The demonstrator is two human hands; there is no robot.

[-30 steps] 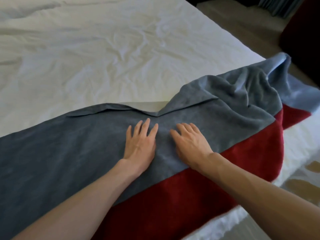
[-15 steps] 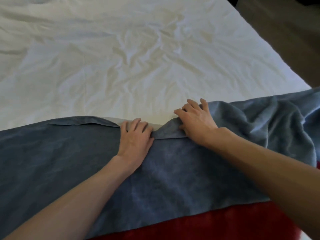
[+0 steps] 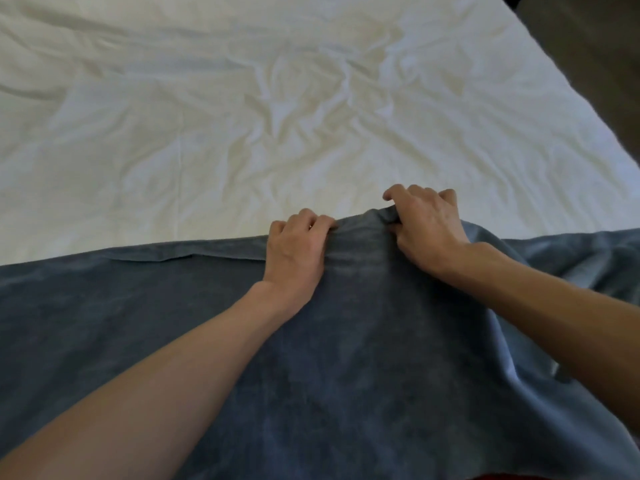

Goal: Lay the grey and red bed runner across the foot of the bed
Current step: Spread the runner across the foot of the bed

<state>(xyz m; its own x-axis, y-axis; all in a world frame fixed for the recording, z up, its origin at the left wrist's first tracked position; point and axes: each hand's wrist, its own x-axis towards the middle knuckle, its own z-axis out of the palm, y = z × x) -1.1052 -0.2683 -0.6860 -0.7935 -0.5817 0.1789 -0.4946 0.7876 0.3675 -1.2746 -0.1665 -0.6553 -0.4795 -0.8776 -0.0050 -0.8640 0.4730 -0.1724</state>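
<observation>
The grey bed runner [image 3: 363,341] covers the near part of the bed, its far edge running across the white sheet [image 3: 277,116]. Only a sliver of its red band shows at the bottom edge of the view. My left hand [image 3: 298,251] and my right hand [image 3: 426,226] both grip the runner's far edge, fingers curled over the cloth, with a raised fold between them. To the right of my right arm the runner lies bunched in wrinkles.
The white sheet is creased in the middle and fills the far part of the view. The bed's right edge runs diagonally at upper right, with dark floor [image 3: 595,57] beyond it.
Both hands went from lying flat on the runner to gripping its far edge and have pushed it farther up the bed. The folded-back edge has flattened. The view tilted down and the red band left view.
</observation>
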